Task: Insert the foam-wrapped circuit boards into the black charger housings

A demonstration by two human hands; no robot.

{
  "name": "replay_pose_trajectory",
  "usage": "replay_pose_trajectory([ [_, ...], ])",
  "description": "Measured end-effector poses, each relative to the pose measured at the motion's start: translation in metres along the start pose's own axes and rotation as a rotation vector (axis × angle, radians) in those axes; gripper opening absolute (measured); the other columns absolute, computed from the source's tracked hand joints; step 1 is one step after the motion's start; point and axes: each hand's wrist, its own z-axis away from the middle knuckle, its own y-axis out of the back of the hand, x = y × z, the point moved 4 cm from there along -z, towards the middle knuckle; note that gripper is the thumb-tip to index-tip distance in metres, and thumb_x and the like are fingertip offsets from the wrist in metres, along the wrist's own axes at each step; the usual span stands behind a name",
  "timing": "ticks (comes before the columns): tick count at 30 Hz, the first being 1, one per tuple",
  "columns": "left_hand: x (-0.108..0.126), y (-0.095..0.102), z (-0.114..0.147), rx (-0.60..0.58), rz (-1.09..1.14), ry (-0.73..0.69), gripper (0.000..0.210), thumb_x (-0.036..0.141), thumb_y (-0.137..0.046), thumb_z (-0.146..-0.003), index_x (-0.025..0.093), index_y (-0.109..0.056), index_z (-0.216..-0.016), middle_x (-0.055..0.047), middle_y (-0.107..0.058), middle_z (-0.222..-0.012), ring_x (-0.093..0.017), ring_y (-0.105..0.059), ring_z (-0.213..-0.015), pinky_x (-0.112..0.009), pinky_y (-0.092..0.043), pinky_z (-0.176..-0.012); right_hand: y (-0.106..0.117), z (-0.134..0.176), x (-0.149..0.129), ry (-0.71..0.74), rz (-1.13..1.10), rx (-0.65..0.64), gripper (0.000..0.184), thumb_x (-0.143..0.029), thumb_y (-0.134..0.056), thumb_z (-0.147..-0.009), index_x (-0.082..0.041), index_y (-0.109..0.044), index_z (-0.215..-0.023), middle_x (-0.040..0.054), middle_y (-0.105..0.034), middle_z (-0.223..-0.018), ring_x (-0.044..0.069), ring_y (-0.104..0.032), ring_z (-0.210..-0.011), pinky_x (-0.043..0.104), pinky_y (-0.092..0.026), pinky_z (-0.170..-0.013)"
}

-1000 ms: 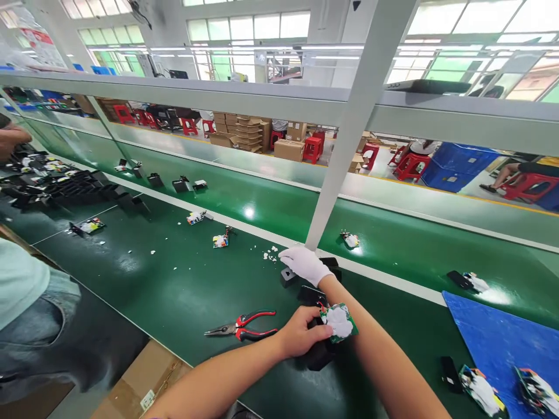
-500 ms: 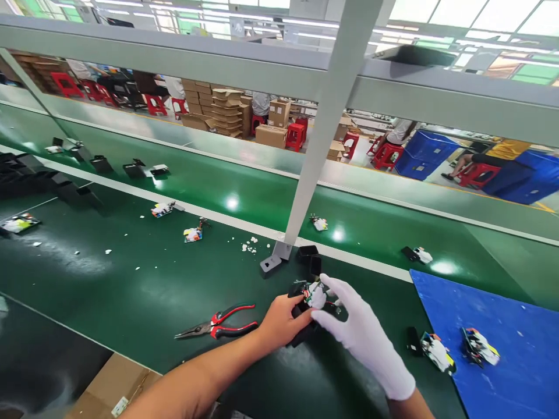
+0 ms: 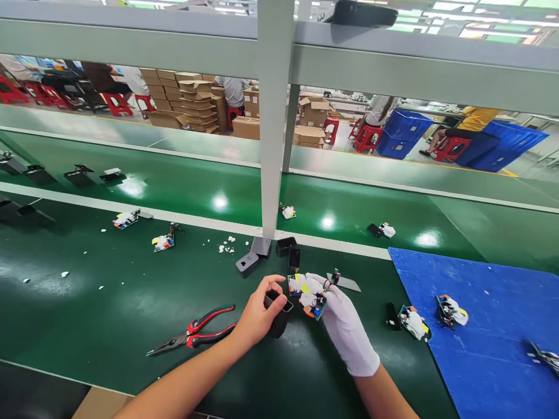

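My bare left hand (image 3: 263, 314) grips a black plastic housing (image 3: 279, 327), its open end facing up. In my white-gloved right hand (image 3: 345, 326) is a circuit board (image 3: 311, 294) with white and yellow patches on its parts. A grey flat plate (image 3: 348, 283) sticks out beyond the glove, beside the board; whether it is joined by wires I cannot tell. The board is clear of the housing, just to its right. Left of my left hand lie needle-nose pliers (image 3: 192, 331) with red and black handles, jaws pointing left.
Grey casing pieces (image 3: 248, 263) and black casings (image 3: 286, 245) lie by the upright post (image 3: 276, 145). More circuit boards (image 3: 453, 311) rest on a blue sheet (image 3: 493, 349) at right. White crumbs (image 3: 227, 244) dot the green bench. People sit on red stools (image 3: 369, 137) beyond the frame.
The circuit board has come out of the black housing, and my right hand has drawn it up and away. My left hand keeps hold of the housing. The whole view has shifted.
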Motion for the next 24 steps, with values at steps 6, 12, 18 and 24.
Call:
replay_pose_trajectory([
  [6,-0.013,-0.006,0.002,-0.099,0.24,0.067,0.077,0.052,-0.076,-0.071,0.026,-0.04,-0.133,-0.001,-0.054,-0.098,-0.016,-0.057,-0.083,-0.03,-0.048,-0.075,-0.007,0.001,0.011,-0.043,-0.197,0.015,0.049,-0.057,-0.074,-0.077,-0.022,-0.072,-0.112,0.0108,-0.07,-0.121,0.032,-0.065,-0.113,0.054,-0.046,-0.107],
  [12,-0.004,-0.009,0.009,-0.177,0.089,-0.029,0.081,0.034,-0.079,-0.072,0.027,-0.038,-0.142,-0.003,-0.06,-0.106,-0.018,-0.063,-0.097,-0.036,-0.051,-0.093,-0.008,0.003,0.01,-0.037,-0.161,0.059,0.047,-0.059,-0.075,-0.075,-0.026,-0.072,-0.109,0.0075,-0.072,-0.118,0.03,-0.066,-0.111,0.049,-0.051,-0.104],
  [18,0.006,-0.004,0.012,-0.053,-0.148,-0.328,0.057,0.023,-0.063,-0.088,0.026,-0.043,-0.142,-0.008,-0.068,-0.13,-0.02,-0.065,-0.119,-0.036,-0.051,-0.106,-0.001,0.014,0.012,0.095,-0.113,0.16,0.051,-0.052,-0.082,-0.07,-0.027,-0.069,-0.112,0.0081,-0.07,-0.12,0.032,-0.064,-0.116,0.05,-0.05,-0.104],
  [24,0.028,0.0,0.018,0.084,-0.284,-0.697,0.055,0.012,-0.063,-0.087,0.029,-0.047,-0.137,-0.006,-0.071,-0.122,-0.017,-0.069,-0.113,-0.028,-0.057,-0.095,0.001,0.021,0.014,0.192,-0.043,0.152,0.051,-0.055,-0.077,-0.075,-0.029,-0.067,-0.118,0.0087,-0.068,-0.122,0.032,-0.063,-0.116,0.052,-0.05,-0.103],
])
